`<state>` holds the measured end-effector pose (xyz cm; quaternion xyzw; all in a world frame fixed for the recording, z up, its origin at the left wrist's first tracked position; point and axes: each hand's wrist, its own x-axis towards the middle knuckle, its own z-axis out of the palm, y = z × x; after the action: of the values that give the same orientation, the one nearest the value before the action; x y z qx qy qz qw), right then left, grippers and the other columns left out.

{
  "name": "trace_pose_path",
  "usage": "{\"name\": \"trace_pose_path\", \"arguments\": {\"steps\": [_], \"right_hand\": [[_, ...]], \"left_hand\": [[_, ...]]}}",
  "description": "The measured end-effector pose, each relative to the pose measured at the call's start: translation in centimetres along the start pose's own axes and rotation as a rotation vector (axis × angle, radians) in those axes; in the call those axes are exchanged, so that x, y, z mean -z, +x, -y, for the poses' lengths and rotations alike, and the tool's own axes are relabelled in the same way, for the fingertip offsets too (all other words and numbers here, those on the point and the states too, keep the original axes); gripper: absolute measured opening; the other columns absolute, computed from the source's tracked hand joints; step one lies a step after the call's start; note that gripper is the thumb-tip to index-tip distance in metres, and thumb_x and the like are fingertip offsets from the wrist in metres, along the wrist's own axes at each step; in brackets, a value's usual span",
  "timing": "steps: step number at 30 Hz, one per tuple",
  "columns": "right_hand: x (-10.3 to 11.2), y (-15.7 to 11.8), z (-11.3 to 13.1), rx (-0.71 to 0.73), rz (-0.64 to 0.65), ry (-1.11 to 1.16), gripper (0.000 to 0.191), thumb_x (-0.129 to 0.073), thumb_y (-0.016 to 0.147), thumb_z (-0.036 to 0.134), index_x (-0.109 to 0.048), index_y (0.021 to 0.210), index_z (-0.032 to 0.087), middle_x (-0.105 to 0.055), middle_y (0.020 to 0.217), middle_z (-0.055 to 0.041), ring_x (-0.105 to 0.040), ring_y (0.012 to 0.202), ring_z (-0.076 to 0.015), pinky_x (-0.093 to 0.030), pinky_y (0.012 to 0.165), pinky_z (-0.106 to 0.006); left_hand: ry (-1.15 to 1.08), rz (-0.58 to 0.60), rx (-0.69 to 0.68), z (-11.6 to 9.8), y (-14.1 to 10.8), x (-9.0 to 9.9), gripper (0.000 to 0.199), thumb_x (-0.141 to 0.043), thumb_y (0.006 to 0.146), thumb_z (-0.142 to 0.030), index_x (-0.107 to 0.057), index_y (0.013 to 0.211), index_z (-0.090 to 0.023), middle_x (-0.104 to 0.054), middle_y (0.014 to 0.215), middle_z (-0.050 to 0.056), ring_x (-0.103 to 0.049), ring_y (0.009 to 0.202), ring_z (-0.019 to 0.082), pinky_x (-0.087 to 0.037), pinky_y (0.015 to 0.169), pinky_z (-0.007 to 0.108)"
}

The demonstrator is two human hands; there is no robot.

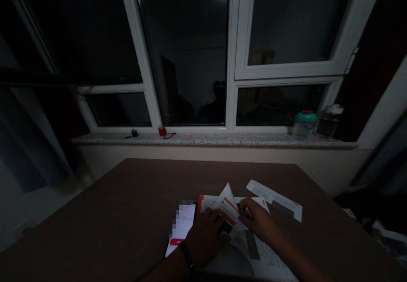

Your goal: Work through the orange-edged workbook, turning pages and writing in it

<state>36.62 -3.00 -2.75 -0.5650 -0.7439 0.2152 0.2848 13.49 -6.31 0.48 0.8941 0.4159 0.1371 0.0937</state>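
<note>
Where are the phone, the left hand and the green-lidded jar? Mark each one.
The phone [182,227], head view, point on its lit screen.
The left hand [205,240], head view, point on the back of the hand.
The green-lidded jar [302,128], head view, point on its clear body.

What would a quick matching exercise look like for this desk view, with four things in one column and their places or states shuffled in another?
Things:
1. teal-lidded jar
2. phone
3. loose printed slip
4. left hand

Places or states:
A. wearing a dark wristband
B. standing on the stone windowsill
C. screen lit, lying on the brown table
D. lying on the table, beyond the printed leaflet

Pairs: 1-B, 2-C, 3-D, 4-A.
</note>
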Motion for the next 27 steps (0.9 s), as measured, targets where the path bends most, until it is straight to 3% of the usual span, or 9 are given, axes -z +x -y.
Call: {"name": "trace_pose_path", "arguments": {"steps": [14, 27], "right_hand": [[1.1, -1.0, -0.2, 0.098, 0.128, 0.001, 0.028, -0.065, 0.074, 0.022, -0.055, 0.099, 0.025, -0.061, 0.098, -0.0003, -0.058, 0.090, -0.0196, -0.042, 0.076, -0.027], [1.7, -1.8, 0.2, 0.110, 0.194, 0.031, 0.034, -0.065, 0.071, 0.019, -0.054, 0.103, 0.027, -0.061, 0.099, 0.0004, -0.058, 0.091, -0.0193, -0.043, 0.079, -0.027]], "left_hand": [[-0.016, 0.000, -0.010, -0.1, -0.1, 0.1, 0.035, -0.065, 0.092, -0.032, -0.054, 0.124, -0.026, -0.051, 0.130, 0.002, -0.045, 0.113, 0.025, -0.037, 0.097, 0.039], [-0.029, -0.014, -0.011, 0.2, -0.2, -0.3, 0.040, -0.065, 0.091, -0.032, -0.051, 0.129, -0.026, -0.050, 0.133, 0.004, -0.044, 0.116, 0.028, -0.036, 0.100, 0.041]]}}
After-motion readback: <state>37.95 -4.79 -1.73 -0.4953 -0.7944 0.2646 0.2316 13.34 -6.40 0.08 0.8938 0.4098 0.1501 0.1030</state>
